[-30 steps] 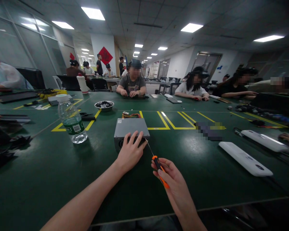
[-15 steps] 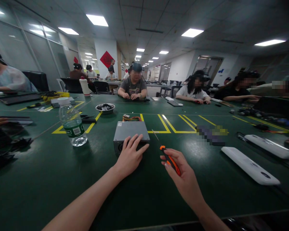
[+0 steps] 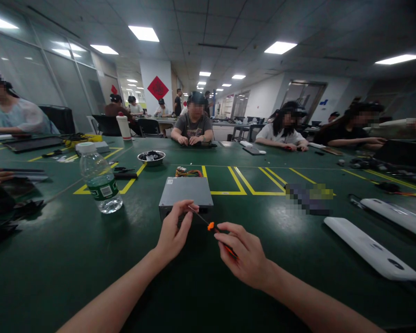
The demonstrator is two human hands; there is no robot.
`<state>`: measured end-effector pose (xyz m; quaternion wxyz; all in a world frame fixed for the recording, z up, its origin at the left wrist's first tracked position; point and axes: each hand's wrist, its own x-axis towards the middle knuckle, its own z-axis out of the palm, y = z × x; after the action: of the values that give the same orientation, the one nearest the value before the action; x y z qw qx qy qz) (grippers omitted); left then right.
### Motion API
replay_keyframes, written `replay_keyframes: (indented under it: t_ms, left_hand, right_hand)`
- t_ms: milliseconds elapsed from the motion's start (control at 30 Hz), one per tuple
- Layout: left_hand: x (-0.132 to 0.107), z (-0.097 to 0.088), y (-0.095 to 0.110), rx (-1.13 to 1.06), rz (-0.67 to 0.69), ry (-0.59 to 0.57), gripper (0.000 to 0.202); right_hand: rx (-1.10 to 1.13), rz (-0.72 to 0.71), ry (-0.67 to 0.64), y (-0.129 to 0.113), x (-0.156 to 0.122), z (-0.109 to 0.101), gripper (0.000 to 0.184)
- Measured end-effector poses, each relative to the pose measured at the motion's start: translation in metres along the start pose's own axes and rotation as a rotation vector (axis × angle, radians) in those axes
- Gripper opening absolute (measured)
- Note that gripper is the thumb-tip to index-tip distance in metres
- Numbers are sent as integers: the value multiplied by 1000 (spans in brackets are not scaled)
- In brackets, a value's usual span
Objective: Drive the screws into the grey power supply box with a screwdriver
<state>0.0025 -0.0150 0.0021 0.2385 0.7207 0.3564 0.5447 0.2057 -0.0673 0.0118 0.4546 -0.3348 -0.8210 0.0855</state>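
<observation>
A grey computer power supply (image 3: pixel 186 190) lies on the green table in front of me, its bundle of coloured cables (image 3: pixel 189 173) behind it. My right hand (image 3: pixel 244 252) grips a screwdriver (image 3: pixel 211 226) with an orange and black handle. The thin shaft points left and up, and its tip is by the fingertips of my left hand (image 3: pixel 173 231). That hand is at the near side of the power supply, thumb and fingers apart. Whether its fingertips touch the screwdriver tip or the case, I cannot tell.
A water bottle (image 3: pixel 102 180) stands to the left, with a metal bowl (image 3: pixel 151 158) of small parts beyond it. White elongated devices (image 3: pixel 370 247) lie on the right. Yellow tape (image 3: pixel 225 193) marks the table. Several people sit around, one straight across (image 3: pixel 193 127).
My left hand has come off the top of the power supply to its near edge. My right hand has brought the screwdriver leftward, its tip now at the left fingers.
</observation>
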Motion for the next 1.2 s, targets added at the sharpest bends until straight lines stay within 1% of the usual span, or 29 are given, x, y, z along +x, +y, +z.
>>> replay_keyframes:
  t_ms: [67, 100, 167, 200, 267, 333, 367, 400, 467, 500, 533, 567, 633, 733, 833, 1033, 1200]
  left_hand:
    - [3, 0, 4, -126, -110, 1, 20]
    - [4, 0, 6, -182, -157, 5, 17]
    - [5, 0, 8, -241, -248, -12, 15]
    - [5, 1, 9, -253, -280, -41, 14]
    - [4, 0, 10, -220, -299, -101, 13]
    - [1, -2, 10, -84, -239, -121, 12]
    - [1, -4, 9, 13, -179, -100, 13]
    - [1, -6, 7, 107, -109, -63, 14]
    - [4, -12, 2, 272, 35, 80, 16]
    - [6, -15, -2, 352, 102, 142, 16]
    - [8, -17, -5, 429, 167, 178, 16]
    - [11, -20, -8, 509, 215, 181, 17]
    - [14, -23, -13, 632, 270, 108, 23]
    - [17, -24, -18, 734, 281, -3, 29]
    - [16, -24, -19, 776, 284, -60, 32]
    - [15, -23, -17, 822, 292, -94, 39]
    - [14, -21, -17, 844, 284, -107, 37]
  right_hand:
    - [-20, -45, 13, 0, -2, 3, 34]
    - [-50, -102, 25, -2, -3, 4, 34]
    - [-134, -286, 37, -5, -3, 4, 31]
    - [-170, -390, 31, -7, -3, 4, 29]
    - [-212, -565, 13, -9, -4, 5, 27]
    - [-219, -676, 8, -8, -5, 6, 24]
    - [-222, -718, 15, -8, -6, 7, 23]
    - [-227, -751, 22, -6, -8, 7, 22]
    - [-239, -799, 26, -4, -10, 9, 19]
    - [-249, -809, 24, -3, -10, 10, 18]
    - [-261, -814, 17, -2, -11, 11, 17]
    - [-271, -814, 6, -2, -11, 12, 16]
    - [-288, -807, -20, -2, -11, 15, 16]
    - [-291, -775, -42, -3, -10, 18, 18]
    - [-289, -729, -37, -4, -7, 20, 21]
    - [-329, -669, -30, -6, -2, 18, 22]
    - [-340, -642, -18, -7, 0, 19, 23]
